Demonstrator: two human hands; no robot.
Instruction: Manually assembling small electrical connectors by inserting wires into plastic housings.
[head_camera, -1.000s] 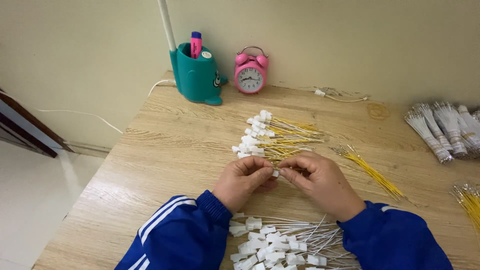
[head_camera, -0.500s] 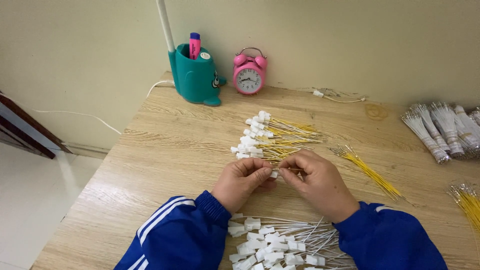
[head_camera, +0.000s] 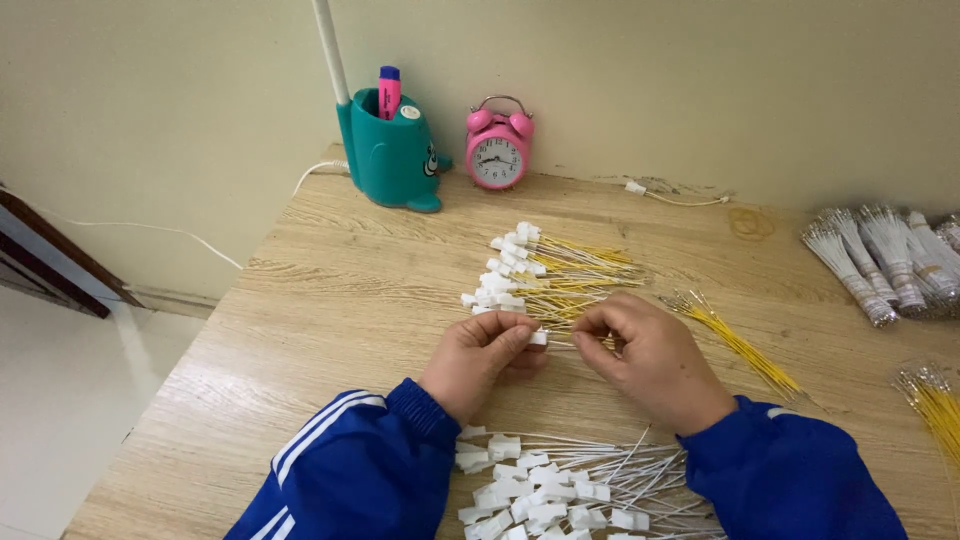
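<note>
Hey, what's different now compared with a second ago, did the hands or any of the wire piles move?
Almost nothing changed. The left hand still pinches a white connector, and the right hand still holds the wire end against it, with at most a slight shift of the fingers. The pile of yellow wires with white connectors, the near pile of white-wired connectors, the pink alarm clock and the teal pen holder stayed put.

One pink alarm clock (head_camera: 497, 150), one teal pen holder (head_camera: 388, 150), one pink highlighter (head_camera: 388, 90), two hands: left hand (head_camera: 482, 358), right hand (head_camera: 648, 355); connector wires too many to count.
</note>
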